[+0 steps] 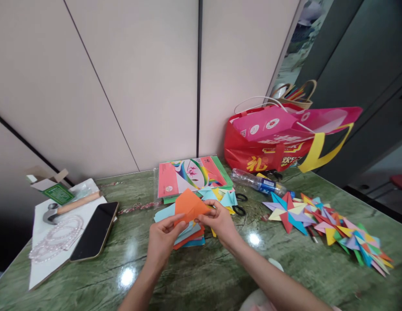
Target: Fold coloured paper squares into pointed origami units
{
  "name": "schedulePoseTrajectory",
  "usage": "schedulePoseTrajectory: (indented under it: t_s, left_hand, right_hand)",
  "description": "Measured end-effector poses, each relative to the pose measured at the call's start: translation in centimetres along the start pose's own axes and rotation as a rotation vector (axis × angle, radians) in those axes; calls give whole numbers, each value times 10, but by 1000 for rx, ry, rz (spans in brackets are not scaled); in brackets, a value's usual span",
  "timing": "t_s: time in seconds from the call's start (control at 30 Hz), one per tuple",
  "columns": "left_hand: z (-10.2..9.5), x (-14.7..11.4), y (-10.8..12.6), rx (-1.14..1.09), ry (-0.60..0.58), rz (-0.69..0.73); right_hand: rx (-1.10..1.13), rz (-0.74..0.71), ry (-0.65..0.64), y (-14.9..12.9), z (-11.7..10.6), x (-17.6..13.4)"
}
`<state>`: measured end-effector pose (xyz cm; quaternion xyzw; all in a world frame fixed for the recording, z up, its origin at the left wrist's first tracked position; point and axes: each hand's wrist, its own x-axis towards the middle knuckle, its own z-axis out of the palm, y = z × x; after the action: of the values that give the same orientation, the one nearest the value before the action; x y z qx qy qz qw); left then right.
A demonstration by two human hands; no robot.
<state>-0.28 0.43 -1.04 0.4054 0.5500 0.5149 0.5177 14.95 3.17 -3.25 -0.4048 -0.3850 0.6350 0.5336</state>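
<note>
An orange sheet of paper (190, 204), partly folded, is held up between my two hands over the green marbled table (132, 276). My left hand (165, 233) pinches its lower left edge between thumb and fingers. At its right corner my right hand (219, 219) grips it the same way. Beneath the sheet lies a stack of coloured paper squares (188, 242), light blue and orange among them, partly hidden by my hands. Just behind my right hand sit folded light blue and yellow paper pieces (227, 198). Black-handled scissors (240, 210) lie beside those pieces.
A pink-covered paper pack (188, 175) lies behind. To the right are a plastic bottle (259, 183), a red gift bag (269, 147) and several folded paper stars (288, 211). On the left are a phone (95, 231), a hammer (74, 206), beads (58, 237) and a small box (55, 190).
</note>
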Motion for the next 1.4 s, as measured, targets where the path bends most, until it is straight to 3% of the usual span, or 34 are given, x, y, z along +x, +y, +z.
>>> schedulePoseTrajectory:
  t_s: [0.2, 0.5, 0.67, 0.8, 1.0, 1.2, 1.4]
  left_hand:
    - [-1, 0, 2, -45, 4, -27]
    - [-5, 3, 2, 64, 31, 62]
    - [-6, 3, 1, 175, 56, 128]
    - [-4, 2, 0, 202, -36, 136]
    - [4, -3, 4, 46, -166, 48]
    - [4, -2, 2, 10, -200, 17]
    - [-2, 1, 2, 90, -187, 4]
  right_hand:
    - [10, -14, 23, -2, -6, 5]
    - [7, -63, 115, -8, -19, 15]
    - [-165, -286, 202, -11, -19, 13]
    - [-467, -440, 70, -8, -9, 0]
    - [-504, -299, -19, 3, -1, -8]
    - [-378, -163, -68, 3, -2, -6]
    - [-298, -143, -83, 5, -7, 2]
